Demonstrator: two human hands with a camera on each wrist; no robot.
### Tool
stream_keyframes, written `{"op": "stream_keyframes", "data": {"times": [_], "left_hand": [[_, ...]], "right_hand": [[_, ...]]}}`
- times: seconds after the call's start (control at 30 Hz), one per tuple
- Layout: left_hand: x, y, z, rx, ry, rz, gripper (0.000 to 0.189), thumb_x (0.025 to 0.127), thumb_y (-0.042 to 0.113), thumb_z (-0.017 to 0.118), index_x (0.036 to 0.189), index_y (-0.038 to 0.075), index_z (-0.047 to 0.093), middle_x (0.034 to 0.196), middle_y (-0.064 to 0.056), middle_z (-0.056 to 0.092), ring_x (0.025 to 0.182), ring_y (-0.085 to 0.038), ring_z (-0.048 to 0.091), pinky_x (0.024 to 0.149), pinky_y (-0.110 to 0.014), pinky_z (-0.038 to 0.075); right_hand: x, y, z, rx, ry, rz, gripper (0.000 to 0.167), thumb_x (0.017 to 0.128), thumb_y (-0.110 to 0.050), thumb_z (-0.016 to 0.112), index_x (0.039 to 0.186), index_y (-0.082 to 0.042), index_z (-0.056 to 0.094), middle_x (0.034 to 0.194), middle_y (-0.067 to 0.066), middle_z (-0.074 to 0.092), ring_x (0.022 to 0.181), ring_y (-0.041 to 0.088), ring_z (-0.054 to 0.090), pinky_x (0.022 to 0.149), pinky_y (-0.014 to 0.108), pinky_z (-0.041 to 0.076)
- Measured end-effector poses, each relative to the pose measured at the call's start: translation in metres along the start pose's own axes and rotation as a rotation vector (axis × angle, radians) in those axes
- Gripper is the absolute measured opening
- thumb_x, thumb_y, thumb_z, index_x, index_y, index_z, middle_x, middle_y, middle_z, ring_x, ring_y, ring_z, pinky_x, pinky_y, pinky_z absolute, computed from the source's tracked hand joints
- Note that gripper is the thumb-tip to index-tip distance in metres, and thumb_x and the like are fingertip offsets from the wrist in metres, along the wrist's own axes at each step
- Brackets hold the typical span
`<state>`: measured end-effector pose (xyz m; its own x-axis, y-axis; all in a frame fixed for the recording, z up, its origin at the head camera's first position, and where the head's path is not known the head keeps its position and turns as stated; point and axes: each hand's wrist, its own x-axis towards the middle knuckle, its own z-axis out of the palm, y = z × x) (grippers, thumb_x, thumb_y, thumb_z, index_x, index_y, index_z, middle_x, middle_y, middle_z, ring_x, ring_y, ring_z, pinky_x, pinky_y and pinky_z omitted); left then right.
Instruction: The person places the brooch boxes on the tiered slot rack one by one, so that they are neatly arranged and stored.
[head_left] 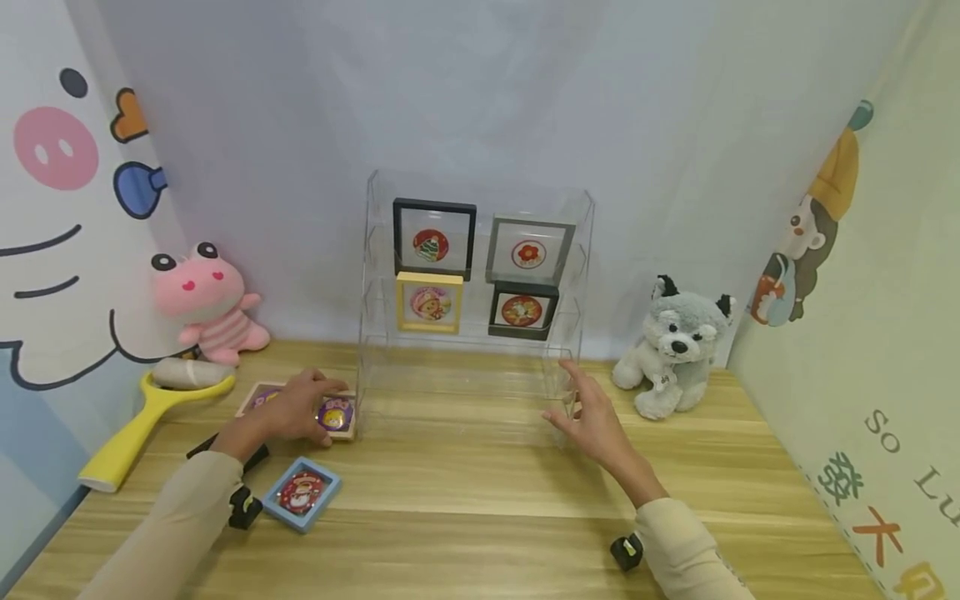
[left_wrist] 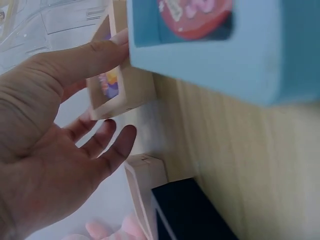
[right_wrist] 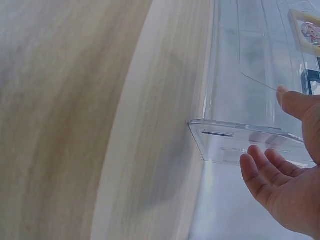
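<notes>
My left hand (head_left: 300, 407) reaches over a light wooden frame (head_left: 341, 425) with a purple badge inside; in the left wrist view, thumb and index finger pinch this frame (left_wrist: 127, 87) at its sides. A second wooden frame (head_left: 253, 394) lies just left, partly hidden by the hand. Nearer me, a blue frame (head_left: 302, 493) with a red badge lies flat. My right hand (head_left: 600, 417), fingers spread and holding nothing, is beside the lower right end of a clear acrylic tiered rack (head_left: 450, 379). Its thumb is before the rack, its other fingers outside the side panel (right_wrist: 240, 131).
On the rack stand a black frame (head_left: 397, 242), a grey frame (head_left: 492, 250), a yellow frame (head_left: 401, 304) and a smaller black frame (head_left: 525, 288). A pink plush (head_left: 198, 287) and yellow lint roller (head_left: 138, 433) are left, a grey plush dog (head_left: 678, 350) right. A black frame (head_left: 255, 457) lies under my left wrist.
</notes>
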<state>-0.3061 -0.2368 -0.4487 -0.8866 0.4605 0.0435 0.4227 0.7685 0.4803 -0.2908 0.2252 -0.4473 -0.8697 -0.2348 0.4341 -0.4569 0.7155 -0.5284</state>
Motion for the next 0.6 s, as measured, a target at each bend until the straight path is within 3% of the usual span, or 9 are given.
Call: {"op": "stream_keyframes", "data": {"times": [0.4,0.6], "left_hand": [[0.0007,-0.0030,0.0032,-0.013,0.087,-0.021,0.082,0.063,0.004,0.091,0.134,0.000,0.051,0.120,-0.034,0.044,0.102,-0.042,0.055,0.085,-0.060,0.051],[-0.0037,-0.0093,0.0028,-0.033,0.105,-0.007,0.082,0.064,0.006,0.090,0.135,0.001,0.051,0.114,-0.031,0.048,0.098,-0.038,0.055,0.085,-0.061,0.051]], "right_hand": [[0.0010,0.0000,-0.0005,0.007,0.013,0.002,0.080,0.081,-0.011,0.083,0.148,-0.006,0.040,0.108,0.021,0.060,0.084,0.026,0.061,0.065,0.034,0.057],[0.0005,0.0003,0.0010,0.019,0.002,0.011,0.080,0.081,-0.011,0.083,0.149,-0.007,0.039,0.107,0.022,0.059,0.085,0.027,0.061,0.067,0.040,0.058]]}}
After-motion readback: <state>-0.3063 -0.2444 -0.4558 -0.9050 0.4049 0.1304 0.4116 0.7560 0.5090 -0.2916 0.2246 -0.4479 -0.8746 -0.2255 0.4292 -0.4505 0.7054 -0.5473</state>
